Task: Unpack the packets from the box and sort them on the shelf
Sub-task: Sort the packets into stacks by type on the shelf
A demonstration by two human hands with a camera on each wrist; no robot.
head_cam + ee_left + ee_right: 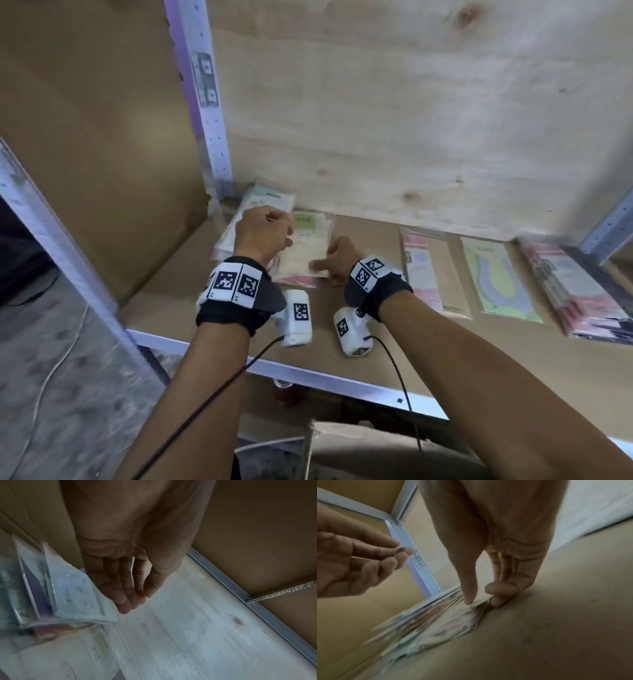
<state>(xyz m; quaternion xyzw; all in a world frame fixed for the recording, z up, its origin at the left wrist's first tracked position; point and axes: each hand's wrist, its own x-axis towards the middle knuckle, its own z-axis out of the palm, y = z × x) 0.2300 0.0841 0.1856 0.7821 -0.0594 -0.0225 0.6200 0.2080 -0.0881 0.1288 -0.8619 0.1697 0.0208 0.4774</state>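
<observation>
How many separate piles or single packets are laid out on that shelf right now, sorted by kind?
Loose heap under the hands: 1
Single pink packet: 1
Single green-and-purple packet: 1
Neat stack at the right end: 1
Total: 4 groups on the shelf

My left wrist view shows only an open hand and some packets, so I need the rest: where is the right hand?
Observer: The right hand pinches the pile's near right corner, thumb on top.
Operator: Anything sorted?
Observer: Right of the pile, a pink packet, a green packet and a pink stack lie apart on the shelf.
Operator: Is my left hand on the pile?
Observer: No. The right wrist view shows the left hand above it, holding nothing.
</observation>
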